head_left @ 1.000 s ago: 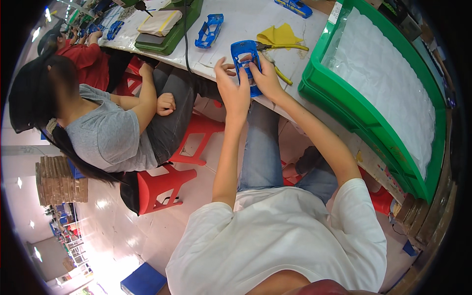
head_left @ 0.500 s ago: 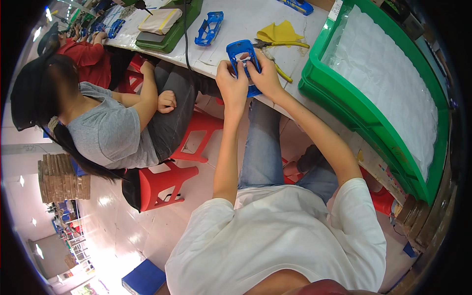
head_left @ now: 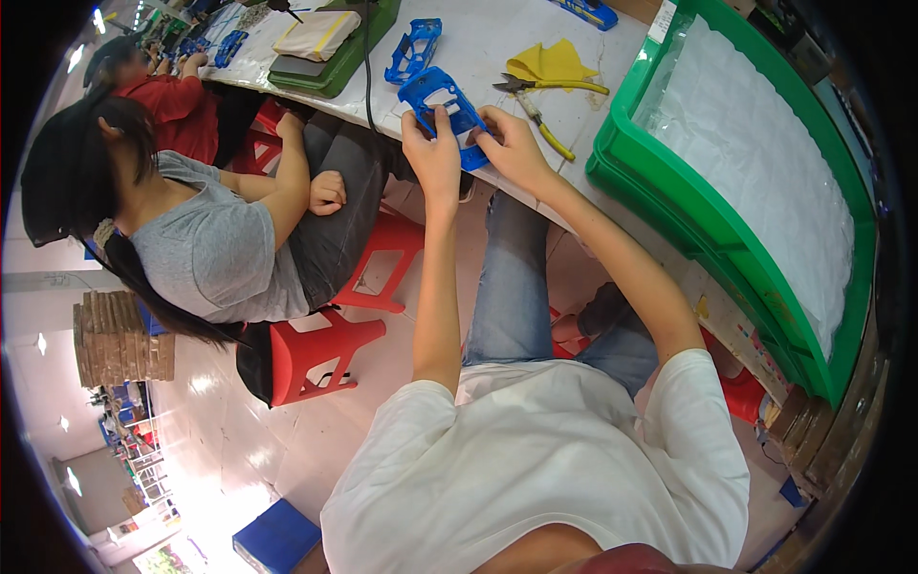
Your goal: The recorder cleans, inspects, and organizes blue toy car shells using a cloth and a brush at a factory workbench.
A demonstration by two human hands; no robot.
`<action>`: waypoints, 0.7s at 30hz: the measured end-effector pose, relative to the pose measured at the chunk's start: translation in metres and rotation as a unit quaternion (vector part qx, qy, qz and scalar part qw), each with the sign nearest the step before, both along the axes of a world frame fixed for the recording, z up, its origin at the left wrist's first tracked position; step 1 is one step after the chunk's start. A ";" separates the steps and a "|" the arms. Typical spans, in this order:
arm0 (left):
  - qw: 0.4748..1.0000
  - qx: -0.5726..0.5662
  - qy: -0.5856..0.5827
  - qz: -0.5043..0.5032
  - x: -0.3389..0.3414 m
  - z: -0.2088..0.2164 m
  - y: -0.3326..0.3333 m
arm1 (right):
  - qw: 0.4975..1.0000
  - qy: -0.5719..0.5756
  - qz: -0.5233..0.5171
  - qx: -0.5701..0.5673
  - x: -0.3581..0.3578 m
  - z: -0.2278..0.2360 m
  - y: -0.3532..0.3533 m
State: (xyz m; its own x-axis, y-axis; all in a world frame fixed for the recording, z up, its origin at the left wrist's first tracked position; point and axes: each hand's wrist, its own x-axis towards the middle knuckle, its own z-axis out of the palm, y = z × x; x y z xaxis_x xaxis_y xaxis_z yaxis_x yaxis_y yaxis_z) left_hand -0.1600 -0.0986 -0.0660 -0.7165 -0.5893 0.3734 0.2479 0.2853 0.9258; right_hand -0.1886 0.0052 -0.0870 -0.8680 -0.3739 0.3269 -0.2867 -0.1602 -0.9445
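A blue plastic toy car body shell [head_left: 421, 88] with open window gaps is held between my two hands over the table's near edge, tilted to the left. My left hand [head_left: 434, 161] grips its near left side, thumb on top. On the shell's right side, my right hand [head_left: 519, 151] closes with thumb and fingers. Just beyond lies a second blue car shell [head_left: 415, 48]. Right of my hands rest yellow-handled cutting pliers [head_left: 555, 85], another yellow-handled tool [head_left: 547, 132] and a yellow cloth [head_left: 547, 61].
A large green bin [head_left: 660, 182] with a white plastic-covered layer fills the right side. To the left sits a co-worker in a grey shirt [head_left: 215, 249], near a red stool [head_left: 320, 359]. A green box [head_left: 335, 77] with a cream pad and a hanging black cable stand at the back.
The car shell has moved left and turned, its far end now nearer the second shell. My right hand has shifted to its right edge, and my hands are farther apart.
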 end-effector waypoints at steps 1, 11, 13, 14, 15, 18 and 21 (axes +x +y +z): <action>1.000 0.000 0.000 -0.008 0.001 0.000 -0.001 | 1.000 -0.001 0.003 -0.001 0.002 0.003 0.001; 0.991 -0.045 -0.083 -0.092 0.014 -0.006 0.009 | 0.991 0.053 -0.091 0.082 0.002 -0.001 0.007; 0.992 0.012 -0.061 -0.111 0.016 -0.002 0.012 | 0.991 0.058 -0.099 0.075 0.003 0.002 0.007; 0.992 0.009 -0.060 -0.111 0.018 0.001 0.012 | 0.990 0.067 -0.101 0.074 0.004 0.004 0.007; 0.992 0.000 -0.062 -0.109 0.017 0.002 0.012 | 0.989 0.076 -0.104 0.076 0.002 0.004 0.007; 0.992 -0.009 -0.063 -0.110 0.014 0.001 0.011 | 0.986 0.086 -0.117 0.082 0.001 0.004 0.007; 0.992 -0.013 -0.065 -0.105 0.010 -0.002 0.011 | 0.984 0.088 -0.137 0.070 0.003 0.007 0.006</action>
